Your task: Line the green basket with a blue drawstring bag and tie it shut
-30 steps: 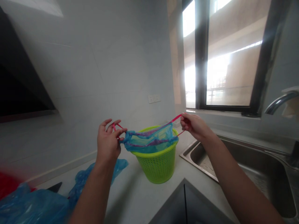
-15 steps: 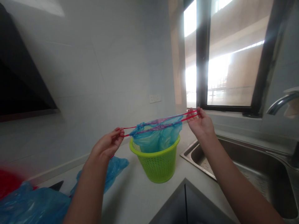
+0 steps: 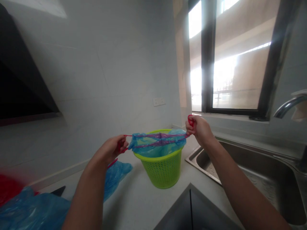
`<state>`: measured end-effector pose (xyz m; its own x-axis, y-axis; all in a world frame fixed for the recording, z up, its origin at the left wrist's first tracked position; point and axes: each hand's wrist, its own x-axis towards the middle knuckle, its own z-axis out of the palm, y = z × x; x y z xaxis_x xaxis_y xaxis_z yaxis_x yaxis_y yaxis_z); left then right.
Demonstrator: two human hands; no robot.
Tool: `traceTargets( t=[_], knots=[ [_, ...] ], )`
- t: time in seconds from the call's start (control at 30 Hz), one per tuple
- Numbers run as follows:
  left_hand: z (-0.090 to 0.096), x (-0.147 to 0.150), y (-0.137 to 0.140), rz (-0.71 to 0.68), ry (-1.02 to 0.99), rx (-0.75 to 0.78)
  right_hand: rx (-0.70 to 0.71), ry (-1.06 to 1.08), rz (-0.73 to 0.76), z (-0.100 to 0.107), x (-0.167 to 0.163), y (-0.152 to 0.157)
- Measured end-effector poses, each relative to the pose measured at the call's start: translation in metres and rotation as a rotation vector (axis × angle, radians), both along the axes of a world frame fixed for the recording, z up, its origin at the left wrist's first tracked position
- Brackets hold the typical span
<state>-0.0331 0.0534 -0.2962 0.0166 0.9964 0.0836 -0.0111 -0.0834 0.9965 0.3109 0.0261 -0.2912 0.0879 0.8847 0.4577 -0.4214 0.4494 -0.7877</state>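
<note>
A blue drawstring garbage bag (image 3: 158,150) hangs inside a lime-green perforated basket (image 3: 163,174) standing on the counter. Its gathered mouth lies at about the rim's height, with two red strings stretched across it. At the left end, my left hand (image 3: 116,147) is closed on the red drawstring. My right hand (image 3: 198,127) grips the red drawstring (image 3: 190,120) at the other end, a loop of it showing around the fingers. The bag's lower part is inside the basket, seen only faintly through the holes.
Blue plastic bags (image 3: 33,207) and a red one (image 3: 9,188) lie on the left. A steel sink (image 3: 254,172) with a faucet (image 3: 290,105) is at the right. A dark stovetop panel (image 3: 196,210) sits in front. Wall sockets (image 3: 159,101) are behind.
Both hands have moved down, the right one also inward to the left. The bag's mouth has sunk toward the basket rim. My fingers have curled tighter around the strings.
</note>
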Motion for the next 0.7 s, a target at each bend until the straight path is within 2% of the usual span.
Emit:
traceTargets(
  t=[0.07, 0.13, 0.23, 0.33, 0.43, 0.53, 0.63, 0.7],
  knots=[
    [0.008, 0.002, -0.006, -0.104, -0.244, 0.0, -0.041, -0.142, 0.11, -0.002, -0.004, -0.003],
    [0.015, 0.005, -0.009, -0.105, -0.494, 0.076, -0.045, -0.199, 0.123, -0.005, -0.007, -0.003],
    [0.018, 0.012, -0.008, -0.021, -0.751, 0.218, -0.046, -0.191, 0.028, -0.008, -0.012, -0.001],
    [0.015, 0.022, -0.002, 0.059, -0.829, 0.327, -0.058, -0.048, -0.077, -0.011, -0.018, 0.004],
    [0.009, 0.036, 0.001, 0.102, -0.778, 0.485, -0.029, 0.074, -0.118, -0.015, -0.026, 0.01],
    [0.004, 0.055, -0.002, 0.111, -0.621, 0.69, 0.073, 0.11, -0.112, -0.022, -0.036, 0.013],
    [0.005, 0.075, -0.014, 0.158, -0.411, 0.82, 0.153, 0.006, -0.134, -0.025, -0.048, 0.013],
    [0.01, 0.087, -0.024, 0.128, -0.245, 0.854, 0.171, -0.111, -0.142, -0.023, -0.056, 0.012]
  ],
)
